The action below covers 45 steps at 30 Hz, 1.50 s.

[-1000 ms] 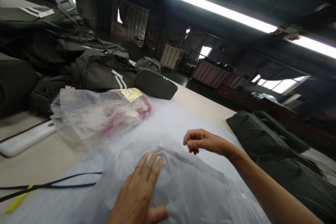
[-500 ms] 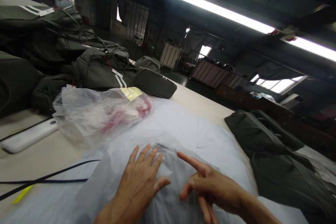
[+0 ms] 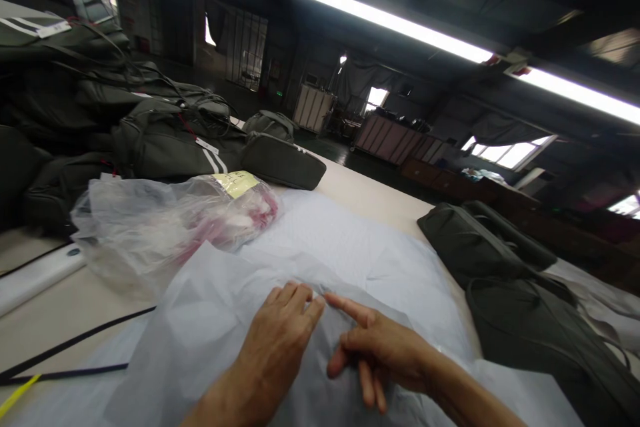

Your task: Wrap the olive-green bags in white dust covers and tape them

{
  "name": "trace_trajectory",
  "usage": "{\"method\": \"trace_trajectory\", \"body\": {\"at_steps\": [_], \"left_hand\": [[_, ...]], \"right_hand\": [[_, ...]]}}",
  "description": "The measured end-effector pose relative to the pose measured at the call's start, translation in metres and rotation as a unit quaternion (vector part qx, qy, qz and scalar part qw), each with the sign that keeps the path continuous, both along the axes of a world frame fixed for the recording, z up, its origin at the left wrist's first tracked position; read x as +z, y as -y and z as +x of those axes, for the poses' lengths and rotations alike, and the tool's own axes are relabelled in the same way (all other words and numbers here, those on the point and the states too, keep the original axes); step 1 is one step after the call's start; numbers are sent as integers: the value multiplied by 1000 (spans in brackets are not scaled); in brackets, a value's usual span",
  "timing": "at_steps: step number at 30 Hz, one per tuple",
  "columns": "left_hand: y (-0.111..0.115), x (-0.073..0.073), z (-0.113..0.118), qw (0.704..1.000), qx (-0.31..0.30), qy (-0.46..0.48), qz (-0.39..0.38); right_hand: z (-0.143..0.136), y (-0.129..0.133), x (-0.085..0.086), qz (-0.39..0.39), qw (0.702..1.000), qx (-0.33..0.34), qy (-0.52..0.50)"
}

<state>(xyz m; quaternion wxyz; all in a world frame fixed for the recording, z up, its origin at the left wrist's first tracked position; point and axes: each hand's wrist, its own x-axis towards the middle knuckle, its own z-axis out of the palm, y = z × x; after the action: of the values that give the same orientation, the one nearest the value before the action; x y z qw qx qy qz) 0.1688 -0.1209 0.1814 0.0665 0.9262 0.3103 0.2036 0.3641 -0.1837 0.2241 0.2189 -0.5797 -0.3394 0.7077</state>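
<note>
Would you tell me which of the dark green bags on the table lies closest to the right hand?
The dark green bag at the table's right edge, beside the right hand; the other bags are piled far off at the left.

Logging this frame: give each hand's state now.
Left hand: open, flat on the plastic sheet, holding nothing.
Right hand: forefinger out on the sheet, nothing in its grip.

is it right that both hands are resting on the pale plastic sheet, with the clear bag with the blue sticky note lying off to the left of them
Not quite: the note on the clear bag is yellow, not blue. The head view shows it on the bag's top. The rest holds: the left hand and right hand both rest on the pale plastic sheet, with the bag to their left.
</note>
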Motion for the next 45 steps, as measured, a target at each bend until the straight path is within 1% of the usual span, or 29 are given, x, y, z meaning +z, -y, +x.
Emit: {"method": "trace_trajectory", "body": {"at_steps": [3, 7, 9, 11, 12, 13, 14, 15, 17, 18, 19, 20, 21, 22, 23, 25, 29, 31, 32, 34, 35, 37, 38, 39, 40, 41, 42, 44, 45], "left_hand": [[2, -8, 5, 997, -75, -7, -28], [0, -20, 10, 997, -75, -19, -20], [-2, -26, 10, 997, -79, -8, -14], [-4, -30, 9, 997, -82, 9, 2], [-5, -33, 9, 996, -82, 17, 12], [-5, -35, 8, 996, -83, 26, 22], [-5, -37, 8, 995, -85, 33, 31], [-5, -39, 7, 995, -89, 38, 38], [-4, -42, 6, 993, -96, 41, 48], [-4, -44, 5, 993, -99, 39, 51], [-4, -45, 4, 993, -101, 35, 52], [-4, -46, 4, 993, -101, 29, 52], [-5, -46, 5, 993, -101, 24, 52], [-6, -46, 5, 993, -101, 19, 52], [-7, -46, 6, 994, -99, 15, 51], [-9, -45, 8, 995, -93, 9, 46], [-10, -43, 9, 995, -95, -3, 41], [-9, -43, 7, 994, -100, -4, 41], [-8, -44, 6, 994, -100, -2, 40], [-6, -44, 5, 995, -96, 3, 37], [-6, -43, 5, 995, -92, 5, 34], [-6, -43, 5, 996, -89, 5, 31], [-6, -43, 5, 995, -92, 5, 29], [-6, -43, 5, 995, -96, 6, 28], [-7, -43, 5, 995, -100, 7, 25], [-8, -44, 6, 994, -103, 9, 21], [-9, -44, 6, 994, -105, 10, 13], [-11, -43, 6, 995, -101, 8, -15], [-11, -41, 6, 995, -97, 4, -33]], "right_hand": [[1, 0, -3, 2, 1000, -3, 2], [-1, -2, 0, 2, 1000, 8, 16], [-1, -3, 5, 6, 997, 36, 68], [0, -4, 11, 53, 977, 88, 189], [2, -6, 15, 104, 949, 127, 271], [5, -8, 19, 171, 902, 174, 356], [10, -12, 22, 244, 836, 229, 435], [17, -17, 24, 314, 756, 288, 497], [35, -32, 26, 428, 588, 396, 560], [46, -40, 25, 473, 515, 436, 566], [58, -50, 21, 512, 455, 464, 562], [70, -58, 17, 546, 406, 479, 555], [80, -67, 11, 572, 369, 487, 547], [89, -74, 4, 590, 344, 491, 541], [96, -81, -2, 599, 330, 494, 537], [104, -90, -14, 609, 322, 495, 530], [114, -103, -22, 619, 331, 501, 506], [123, -107, -22, 605, 360, 510, 494], [128, -109, -21, 589, 388, 509, 494], [131, -110, -18, 546, 472, 449, 527], [127, -109, -16, 521, 526, 382, 553], [111, -105, -10, 463, 655, 213, 558], [98, -101, -7, 431, 721, 151, 520], [85, -98, -3, 395, 785, 127, 460], [72, -94, -1, 347, 841, 138, 391], [61, -91, 1, 289, 884, 169, 327], [52, -89, 3, 227, 912, 198, 279], [42, -86, 3, 145, 944, 204, 214], [40, -85, 3, 139, 956, 186, 181]]}}
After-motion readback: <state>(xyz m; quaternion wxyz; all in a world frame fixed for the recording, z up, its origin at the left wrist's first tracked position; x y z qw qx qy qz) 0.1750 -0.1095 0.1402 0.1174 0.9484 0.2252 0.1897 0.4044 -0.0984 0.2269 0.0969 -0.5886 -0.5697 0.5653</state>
